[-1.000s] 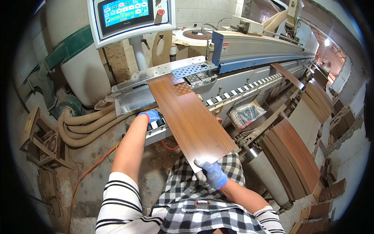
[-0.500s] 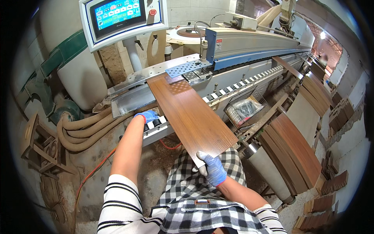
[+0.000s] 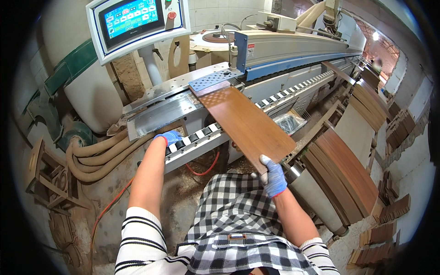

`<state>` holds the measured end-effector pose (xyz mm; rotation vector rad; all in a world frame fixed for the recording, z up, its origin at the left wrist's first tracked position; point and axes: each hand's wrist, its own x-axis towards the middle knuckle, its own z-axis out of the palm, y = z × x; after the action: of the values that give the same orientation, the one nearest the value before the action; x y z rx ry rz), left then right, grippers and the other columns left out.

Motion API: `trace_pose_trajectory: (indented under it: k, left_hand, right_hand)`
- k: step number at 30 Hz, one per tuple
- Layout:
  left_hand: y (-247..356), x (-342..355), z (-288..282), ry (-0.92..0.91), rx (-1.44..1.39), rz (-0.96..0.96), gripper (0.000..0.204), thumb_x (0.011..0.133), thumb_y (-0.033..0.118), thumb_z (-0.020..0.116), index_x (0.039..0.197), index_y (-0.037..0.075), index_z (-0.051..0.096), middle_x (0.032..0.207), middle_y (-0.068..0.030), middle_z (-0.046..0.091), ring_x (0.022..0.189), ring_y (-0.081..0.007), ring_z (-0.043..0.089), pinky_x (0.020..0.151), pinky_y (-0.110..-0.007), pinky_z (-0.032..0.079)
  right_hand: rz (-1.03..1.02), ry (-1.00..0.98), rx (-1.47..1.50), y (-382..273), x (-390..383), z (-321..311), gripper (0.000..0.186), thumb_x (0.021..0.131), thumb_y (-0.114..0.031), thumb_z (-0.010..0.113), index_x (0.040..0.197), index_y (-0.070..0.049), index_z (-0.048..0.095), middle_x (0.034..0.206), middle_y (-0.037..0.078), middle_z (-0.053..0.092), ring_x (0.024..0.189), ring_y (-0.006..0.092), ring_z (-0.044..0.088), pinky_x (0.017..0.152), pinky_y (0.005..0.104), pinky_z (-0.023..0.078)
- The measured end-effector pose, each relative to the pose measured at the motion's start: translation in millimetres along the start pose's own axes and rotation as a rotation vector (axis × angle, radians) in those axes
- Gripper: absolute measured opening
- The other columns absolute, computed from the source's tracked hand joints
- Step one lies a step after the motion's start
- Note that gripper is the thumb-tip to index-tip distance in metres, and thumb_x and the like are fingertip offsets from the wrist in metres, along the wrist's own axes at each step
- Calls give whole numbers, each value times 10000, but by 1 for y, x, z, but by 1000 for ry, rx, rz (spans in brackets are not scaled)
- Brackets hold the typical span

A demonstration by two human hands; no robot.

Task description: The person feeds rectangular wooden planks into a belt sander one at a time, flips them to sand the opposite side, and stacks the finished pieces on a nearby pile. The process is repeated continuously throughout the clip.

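A long brown wooden board (image 3: 250,121) lies slantwise across the machine's roller rail (image 3: 195,140), its far end reaching beneath a blue perforated plate (image 3: 215,80). Its near right corner is gripped by my right hand (image 3: 274,178) in a blue-and-grey glove, thumb on top and fingers underneath. My left hand (image 3: 169,137), gloved in blue, rests on the left end of the rail, beside the black and white rollers. It looks loosely open, though its fingertips are hidden. The board does not touch this hand.
A control screen (image 3: 133,20) with a red button stands at the back left. Stacked brown boards (image 3: 346,172) lie on a roller conveyor (image 3: 316,199) to my right. Brown hoses (image 3: 98,153) and a wooden stool (image 3: 50,176) are on the left. A wire basket (image 3: 298,119) hangs behind the board.
My right hand has carried the board's near end right and slightly away from me. The board's far end has also shifted right along the machine. My left hand has stayed on the rail.
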<state>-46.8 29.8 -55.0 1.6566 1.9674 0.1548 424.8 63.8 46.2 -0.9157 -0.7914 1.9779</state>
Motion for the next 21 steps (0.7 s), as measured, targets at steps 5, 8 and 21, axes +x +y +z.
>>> trace_pose_trajectory:
  k: [5, 8, 21]
  left_hand:
    - [48, -20, -16, -17, -171, -47, 376, 858, 256, 537, 1196, 102, 590, 1104, -63, 633, 993, -193, 558, 910, -338, 411]
    - [43, -28, -17, -77, -123, -100, 449, 883, 369, 478, 1248, 116, 546, 1283, -96, 524, 1166, -263, 487, 1005, -365, 362]
    - [20, -23, -16, -15, -391, -217, 252, 846, 290, 519, 994, 152, 669, 896, 15, 621, 800, -121, 549, 746, -307, 454]
  right_hand:
    - [-36, 128, -34, -32, 25, -20, 382, 815, -226, 655, 1124, -45, 524, 976, 91, 611, 803, 220, 621, 498, 345, 539]
    - [-55, 174, -61, -48, 38, -28, 368, 824, -272, 657, 1124, -97, 537, 953, 54, 614, 764, 194, 612, 521, 350, 540]
    - [-519, 303, -418, -93, -18, -174, 309, 931, -219, 502, 1172, -33, 555, 978, 108, 650, 791, 161, 621, 744, 290, 511]
